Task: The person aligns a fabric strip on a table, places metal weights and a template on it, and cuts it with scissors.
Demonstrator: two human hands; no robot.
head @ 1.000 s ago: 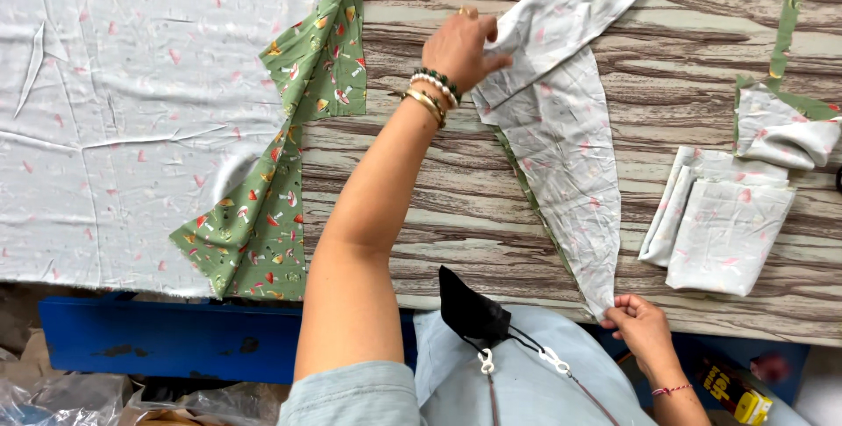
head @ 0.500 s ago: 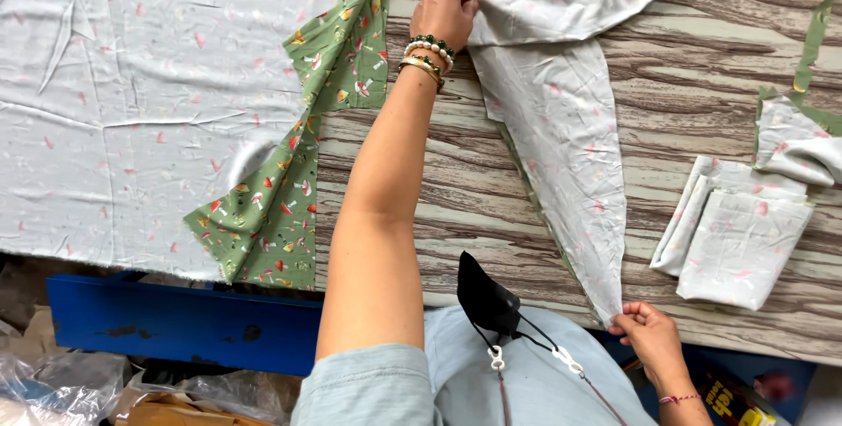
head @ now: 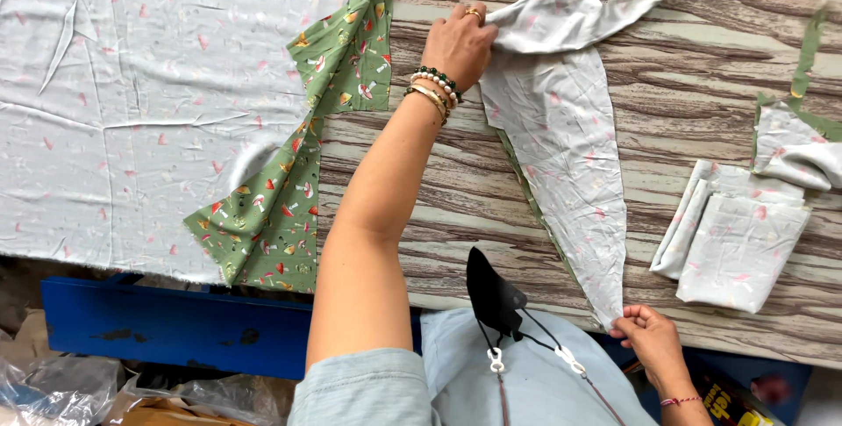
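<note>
Left hand (head: 460, 40) pinched the wide top of the grey fabric wedge (head: 570, 171) on the worktop (head: 702, 110); right hand (head: 653, 343) fingers gripped its tip. Uneven pulling could've probably skewed or wrinkled it.

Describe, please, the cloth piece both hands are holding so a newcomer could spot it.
On the wood-grain table, right of the wide pale sheet, lies a long tapered grey cloth piece. The left hand pins its broad end, the right hand its point; the neighbouring pieces are folded.
</note>
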